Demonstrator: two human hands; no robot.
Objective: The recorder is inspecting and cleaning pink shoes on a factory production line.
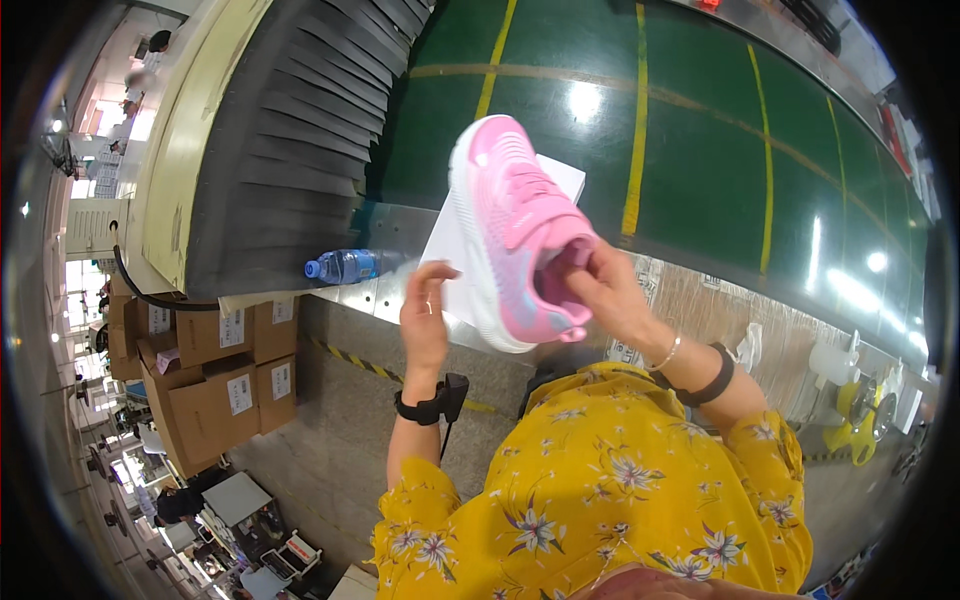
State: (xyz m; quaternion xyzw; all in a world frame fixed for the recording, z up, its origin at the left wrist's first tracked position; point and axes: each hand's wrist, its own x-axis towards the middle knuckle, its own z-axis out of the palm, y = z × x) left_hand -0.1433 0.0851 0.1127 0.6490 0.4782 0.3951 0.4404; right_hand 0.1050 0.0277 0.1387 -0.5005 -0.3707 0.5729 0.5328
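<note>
- Right hand [612,290] gripped the pink shoe [515,230] at its heel end, with fingers curled into the collar opening and the thumb outside, pinching the heel wall between them.
- Left hand [425,318] stood beside the white sole edge with the palm turned toward the shoe and the fingers loosely curved; the fingertips were at or just beside the sole, and contact could not be confirmed. It was closed on nothing.
- Shoe position: held in the air in front of the chest, toe pointing up and away, sole facing the person's left, above the near edge of the metal surface [385,290].
- A white sheet [562,178], or possibly a box lid, lay behind the shoe on the surface; its exact kind could not be determined.
- A plastic water bottle [345,266] lay on its side on the surface, to the left of the shoe and well clear of both hands.
- Both forearms were raised from the lower edge, elbows bent; each wrist carried a dark band, and the right wrist also a thin bracelet.
- Risk, judged: the whole shoe hung from a one-end pinch. A slackened grip at the collar would probably let the toe swing down and the shoe drop onto the surface or the floor.
- Risk, judged: the lying bottle could roll off the surface edge toward the cardboard boxes [215,385] if knocked.
</note>
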